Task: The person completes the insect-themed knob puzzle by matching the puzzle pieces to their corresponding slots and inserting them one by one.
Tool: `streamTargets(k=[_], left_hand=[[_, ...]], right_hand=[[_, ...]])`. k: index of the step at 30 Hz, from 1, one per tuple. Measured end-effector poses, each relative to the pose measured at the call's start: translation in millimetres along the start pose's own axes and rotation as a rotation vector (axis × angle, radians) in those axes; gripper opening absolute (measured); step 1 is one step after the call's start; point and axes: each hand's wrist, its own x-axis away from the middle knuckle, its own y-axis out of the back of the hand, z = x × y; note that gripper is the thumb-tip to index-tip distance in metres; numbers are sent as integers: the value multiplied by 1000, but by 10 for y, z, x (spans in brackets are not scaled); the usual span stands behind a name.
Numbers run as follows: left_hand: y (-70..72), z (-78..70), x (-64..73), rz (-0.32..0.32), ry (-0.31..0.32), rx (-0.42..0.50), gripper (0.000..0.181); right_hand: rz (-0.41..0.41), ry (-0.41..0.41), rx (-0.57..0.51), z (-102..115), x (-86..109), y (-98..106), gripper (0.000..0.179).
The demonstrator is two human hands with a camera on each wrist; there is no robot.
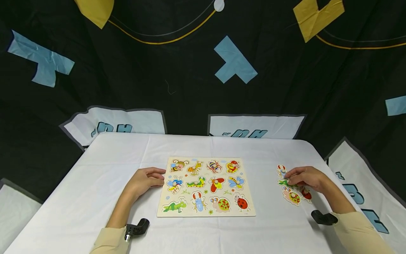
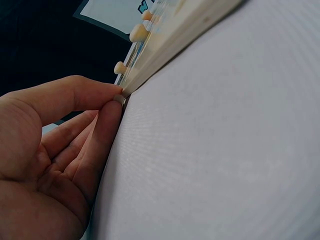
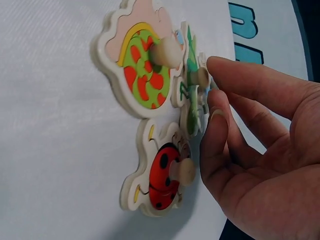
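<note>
A wooden insect puzzle board [image 1: 203, 213] lies on the white table. My left hand [image 1: 143, 181] rests at its left edge; in the left wrist view, the thumb and index fingertips touch the board's side [image 2: 165, 55], fingers fairly straight. On the right lie several knobbed pieces: a stag beetle [image 1: 280, 170], a green grasshopper [image 1: 282, 182], a snail [image 3: 145, 70] and a red ladybug [image 3: 162, 175]. My right hand [image 1: 306, 177] is over them. Its thumb and index stand slightly apart, fingertips right at the grasshopper's wooden knob [image 3: 199, 77].
Pale wooden knobs [image 2: 139, 33] stick up from pieces on the board. White cloth covers the table [image 1: 219, 236], its right edge close beyond the right hand. A black curtain [image 1: 190, 88] with paper-like shapes hangs behind. A black wrist device [image 1: 137, 227] sits at the left cuff.
</note>
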Motion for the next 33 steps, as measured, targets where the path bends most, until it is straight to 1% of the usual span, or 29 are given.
streamTargets(k=[6, 11, 14, 20, 33], left_hand=[[5, 4, -3, 2, -2, 14, 48], [11, 0, -6, 4, -14, 0, 48], [8, 2, -4, -1, -7, -2, 48], [-8, 17, -3, 3, 14, 19, 47], [-1, -15, 14, 6, -9, 15, 49]], right_hand=[[18, -6, -43, -46, 1, -9, 30], [17, -20, -62, -59, 14, -38, 29], [13, -21, -52, -61, 20, -58, 28], [-18, -41, 1, -42, 39, -84, 27], [-39, -47, 21, -20, 40, -91, 25]])
